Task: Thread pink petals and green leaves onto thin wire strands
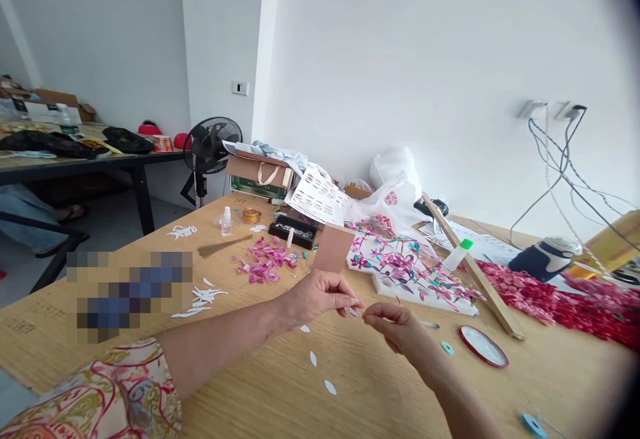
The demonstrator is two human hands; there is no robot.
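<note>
Over the wooden table (240, 379), my left hand (323, 296) is closed, its fingertips pinching a small white petal-shaped piece (353, 311). Close beside it, my right hand (393, 329) is also closed in a pinch; whatever is between its fingertips is too small to make out. Just in front of my hands lie several loose white petal-shaped pieces (313, 359). Left of my left forearm is a spread of narrow white strips (207, 296). Pink petals (267, 259) are scattered beyond my left hand.
Pink artificial flowers (400, 252) lie on white foam, right of a brown board (333, 249). A wooden bar (480, 279), red-rimmed round lid (483, 346), teal spool (533, 425) and red flower strands (530, 292) lie rightward. A small bottle (227, 222) stands at the back left.
</note>
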